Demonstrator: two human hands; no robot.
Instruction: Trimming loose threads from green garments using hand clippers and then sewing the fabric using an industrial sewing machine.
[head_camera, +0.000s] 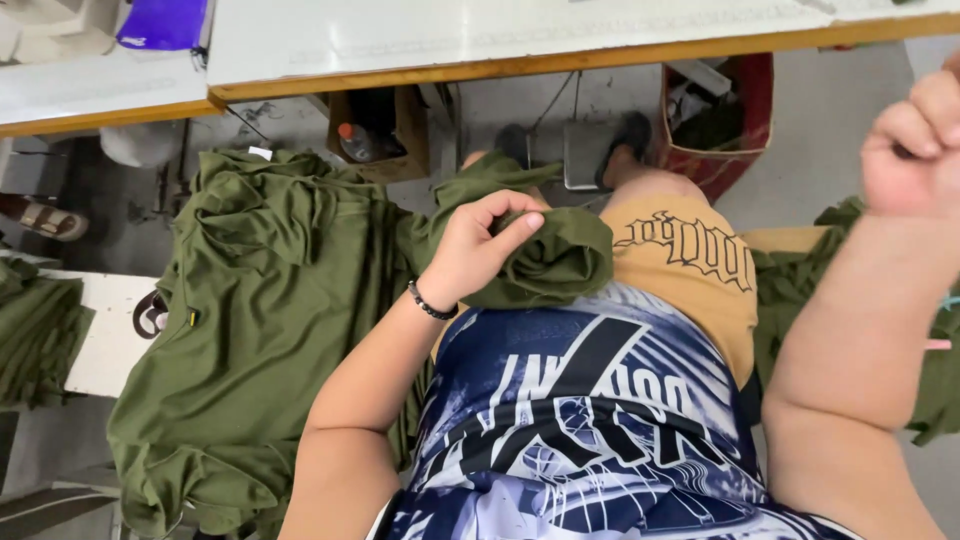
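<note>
We looked down at our lap. Our left hand (480, 245) clenched a bunched fold of olive-green garment (270, 300), which spilled toward nine o'clock. Our right hand (915, 140), at two o'clock, was raised with fingers curled shut, holding nothing we could see.

A white wood-edged table (520, 40) stands over grey concrete floor (830, 130).

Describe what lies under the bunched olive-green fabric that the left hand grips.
The left hand grips the olive-green fabric, which rests on the lap, over the mustard shorts. The thigh beneath is covered and cannot be seen.
</note>
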